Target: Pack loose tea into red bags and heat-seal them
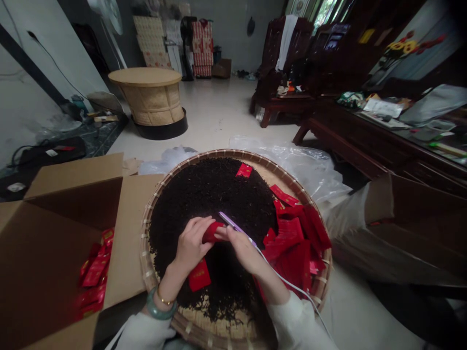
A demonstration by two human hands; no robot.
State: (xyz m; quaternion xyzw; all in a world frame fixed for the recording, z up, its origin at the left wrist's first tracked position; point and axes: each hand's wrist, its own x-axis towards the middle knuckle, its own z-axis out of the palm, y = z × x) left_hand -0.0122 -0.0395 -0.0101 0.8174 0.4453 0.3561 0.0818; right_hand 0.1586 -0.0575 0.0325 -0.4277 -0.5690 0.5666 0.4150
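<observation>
My left hand (pixel 195 243) is closed round a small red packet (pixel 212 232), above a pile of dark loose tea leaves (pixel 204 194). My right hand (pixel 242 248) meets the packet with its fingertips and grips a slim purple corded sealer (pixel 233 224) that looks like a small hair straightener. A white cord (pixel 292 286) runs from it down to the right. The leaves lie in a round woven bamboo tray (pixel 146 233). One red packet (pixel 200 275) rests on them below my left hand, another red packet (pixel 244 170) at the far side.
Many flat red packets (pixel 292 243) are heaped on the tray's right side. At left, an open cardboard box (pixel 127 243) contains several red packets (pixel 97 267). Clear plastic sheeting (pixel 292 165) lies behind the tray. Another open carton (pixel 419 223) stands right, beside a dark wooden table (pixel 343 141).
</observation>
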